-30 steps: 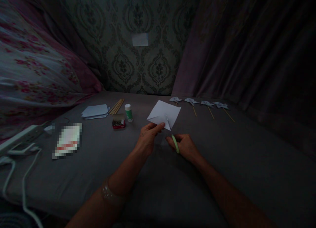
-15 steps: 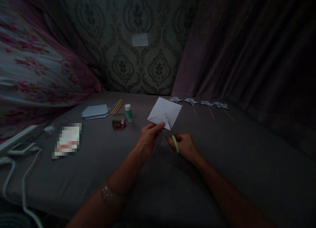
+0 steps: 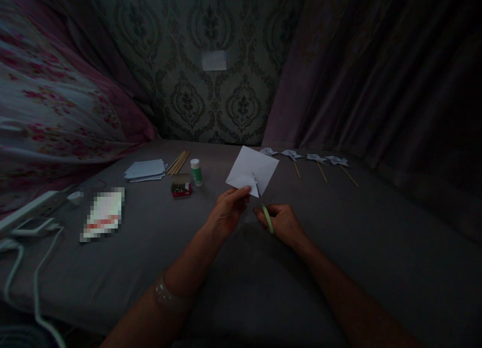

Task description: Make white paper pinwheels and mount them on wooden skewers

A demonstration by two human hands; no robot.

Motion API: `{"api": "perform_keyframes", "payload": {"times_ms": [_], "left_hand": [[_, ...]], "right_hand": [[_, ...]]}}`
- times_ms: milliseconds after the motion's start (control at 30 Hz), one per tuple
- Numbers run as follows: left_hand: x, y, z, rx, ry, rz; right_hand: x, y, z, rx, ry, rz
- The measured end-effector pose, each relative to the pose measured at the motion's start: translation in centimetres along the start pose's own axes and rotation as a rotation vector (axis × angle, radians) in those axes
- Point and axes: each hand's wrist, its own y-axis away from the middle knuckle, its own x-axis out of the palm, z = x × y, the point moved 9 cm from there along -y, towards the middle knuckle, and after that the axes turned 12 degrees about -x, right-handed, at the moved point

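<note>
A square white paper is held up in the middle, turned with its corners up and down. Its lower edge is pinched by my left hand, thumb on top. My right hand is closed round the green handles of the scissors. The thin metal blades lie against the lower part of the paper, pointing up and left, just right of my left thumb. Whether the blades are parted is hard to see.
Left of the hands are a glue stick, a red box of small metal pieces, wooden sticks and stacked paper. Several paper pinwheels lie at the back right. A power strip with cables is far left.
The paper has shifted very slightly up and right with my left hand. The scissors and my right hand have hardly moved.
</note>
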Motion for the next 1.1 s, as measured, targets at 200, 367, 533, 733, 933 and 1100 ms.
{"api": "perform_keyframes", "payload": {"times_ms": [200, 367, 533, 733, 933, 1100], "left_hand": [[-0.7, 0.2, -1.0, 0.116, -0.055, -0.082], [-3.4, -0.3, -2.4, 0.255, -0.164, -0.256], [-4.8, -1.7, -2.1, 0.208, -0.379, -0.276], [-5.0, -3.2, -1.7, 0.186, -0.694, -0.231], [-4.9, 0.4, -5.5, 0.555, -0.718, -0.530], [-0.2, -0.4, 0.8, 0.052, -0.586, -0.024]], "right_hand": [[1.0, 0.0, 0.0, -0.018, -0.018, 0.127], [1.1, 0.2, -0.1, -0.019, 0.071, 0.315], [-1.4, 0.2, -2.3, 0.157, 0.122, 0.335], [-4.3, -0.6, -4.0, 0.215, 0.242, 0.202], [-3.8, -0.3, -2.2, 0.156, 0.471, 0.196], [-1.6, 0.2, 1.0, 0.066, 0.638, 0.198]]}}
